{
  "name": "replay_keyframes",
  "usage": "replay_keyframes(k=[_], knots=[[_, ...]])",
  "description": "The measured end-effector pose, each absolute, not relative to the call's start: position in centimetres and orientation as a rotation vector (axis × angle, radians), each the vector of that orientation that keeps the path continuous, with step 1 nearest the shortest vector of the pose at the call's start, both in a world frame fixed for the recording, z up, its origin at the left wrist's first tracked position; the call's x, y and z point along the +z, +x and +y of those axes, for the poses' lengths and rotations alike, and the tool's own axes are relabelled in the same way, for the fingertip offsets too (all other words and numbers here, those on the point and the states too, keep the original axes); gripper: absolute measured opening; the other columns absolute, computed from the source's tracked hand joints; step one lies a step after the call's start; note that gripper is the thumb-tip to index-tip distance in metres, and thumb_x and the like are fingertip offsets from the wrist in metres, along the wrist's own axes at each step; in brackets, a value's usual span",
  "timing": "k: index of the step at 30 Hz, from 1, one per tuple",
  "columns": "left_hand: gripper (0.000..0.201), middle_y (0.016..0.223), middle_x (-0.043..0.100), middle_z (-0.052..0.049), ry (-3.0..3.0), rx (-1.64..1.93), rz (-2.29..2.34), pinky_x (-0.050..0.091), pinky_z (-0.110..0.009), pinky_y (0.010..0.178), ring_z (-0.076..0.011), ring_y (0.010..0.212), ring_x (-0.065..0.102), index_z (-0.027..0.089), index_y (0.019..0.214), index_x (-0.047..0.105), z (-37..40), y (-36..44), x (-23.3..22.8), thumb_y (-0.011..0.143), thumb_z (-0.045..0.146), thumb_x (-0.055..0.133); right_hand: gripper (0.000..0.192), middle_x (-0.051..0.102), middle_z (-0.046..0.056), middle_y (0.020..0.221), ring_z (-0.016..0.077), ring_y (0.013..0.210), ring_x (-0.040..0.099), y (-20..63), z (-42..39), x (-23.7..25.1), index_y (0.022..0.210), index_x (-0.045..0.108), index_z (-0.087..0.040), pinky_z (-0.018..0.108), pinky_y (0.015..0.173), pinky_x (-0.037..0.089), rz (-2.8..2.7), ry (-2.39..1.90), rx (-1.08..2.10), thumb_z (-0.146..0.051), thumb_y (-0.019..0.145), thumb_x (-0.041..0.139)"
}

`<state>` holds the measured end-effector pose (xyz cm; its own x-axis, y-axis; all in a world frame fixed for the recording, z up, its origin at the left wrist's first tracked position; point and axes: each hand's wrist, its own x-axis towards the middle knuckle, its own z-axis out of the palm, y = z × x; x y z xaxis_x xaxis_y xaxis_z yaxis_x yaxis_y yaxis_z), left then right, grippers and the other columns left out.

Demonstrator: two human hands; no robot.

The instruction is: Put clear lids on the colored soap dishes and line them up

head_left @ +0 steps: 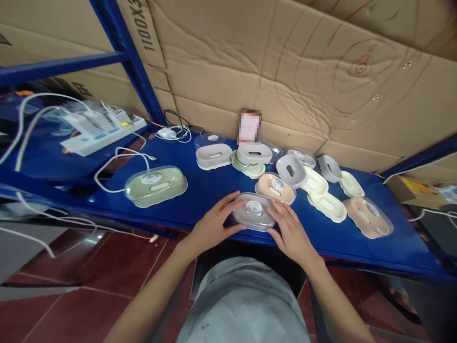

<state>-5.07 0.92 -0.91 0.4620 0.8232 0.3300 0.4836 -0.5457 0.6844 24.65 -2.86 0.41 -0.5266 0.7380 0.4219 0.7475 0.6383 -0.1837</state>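
Note:
A grey soap box with a clear lid [254,211] lies at the near edge of the blue shelf [214,181]. My left hand [214,221] grips its left end and my right hand [291,227] grips its right end, fingers curled over the lid. Just behind it rests a beige lidded box [274,186]. A green lidded box [156,185] lies apart to the left.
Several loose grey, cream and green trays and lids [314,183] crowd the back and right of the shelf, with another beige lidded box [367,216]. A power strip with white chargers [103,128] and trailing cables sits at left. Cardboard lines the back wall.

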Motion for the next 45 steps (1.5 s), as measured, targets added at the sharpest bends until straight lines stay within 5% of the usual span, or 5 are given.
replay_keyframes(k=[21, 27, 33, 40, 45], knots=[[0.054, 0.158, 0.054, -0.013, 2.252, 1.04, 1.429, 0.047, -0.06, 0.123, -0.0353, 0.146, 0.056, 0.029, 0.15, 0.054, 1.3, -8.2, -0.4, 0.101, 0.047, 0.069, 0.051, 0.056, 0.017, 0.161, 0.0362, 0.152, 0.05, 32.7, -4.4, 0.7, 0.16, 0.048, -0.025, 0.065, 0.123, 0.034, -1.951, -1.665, -0.334, -0.038, 0.111, 0.049], [0.062, 0.177, 0.022, -0.018, 2.376, 1.282, 1.714, 0.034, -0.071, 0.126, -0.0464, 0.162, 0.028, 0.026, 0.161, 0.042, 1.1, -7.1, 0.3, 0.103, 0.032, 0.065, 0.036, 0.077, 0.013, 0.127, 0.0323, 0.119, 0.072, 36.2, -6.2, -0.5, 0.138, 0.065, -0.021, 0.055, 0.109, 0.044, -1.965, -1.801, -0.365, -0.04, 0.111, 0.05], [0.05, 0.156, 0.056, -0.015, 2.748, 0.915, 1.073, 0.048, -0.057, 0.119, -0.0338, 0.143, 0.057, 0.029, 0.156, 0.049, -0.9, -0.3, 0.9, 0.107, 0.026, 0.059, 0.031, 0.076, 0.008, 0.13, 0.0268, 0.12, 0.07, 30.2, -7.9, 0.7, 0.139, 0.064, -0.025, 0.048, 0.106, 0.045, -2.125, -1.598, -0.13, -0.026, 0.11, 0.053], [0.045, 0.163, 0.051, -0.015, 2.806, 0.664, 0.803, 0.044, -0.055, 0.121, -0.0337, 0.151, 0.047, 0.024, 0.151, 0.055, -0.9, 2.7, 0.9, 0.107, 0.029, 0.059, 0.034, 0.076, 0.006, 0.134, 0.0248, 0.126, 0.069, 29.7, -6.5, 2.4, 0.14, 0.067, -0.03, 0.048, 0.109, 0.051, -2.258, -1.288, 0.233, -0.025, 0.11, 0.049], [0.014, 0.123, 0.068, -0.01, 2.776, 0.767, 0.826, 0.046, -0.054, 0.118, -0.0284, 0.127, 0.062, 0.023, 0.117, 0.068, -1.1, 2.0, 0.4, 0.107, 0.029, 0.061, 0.042, 0.061, 0.007, 0.157, 0.0307, 0.142, 0.057, 31.0, -2.4, 2.6, 0.151, 0.061, -0.032, 0.056, 0.115, 0.048, -2.095, -1.429, -0.081, -0.031, 0.111, 0.046]])
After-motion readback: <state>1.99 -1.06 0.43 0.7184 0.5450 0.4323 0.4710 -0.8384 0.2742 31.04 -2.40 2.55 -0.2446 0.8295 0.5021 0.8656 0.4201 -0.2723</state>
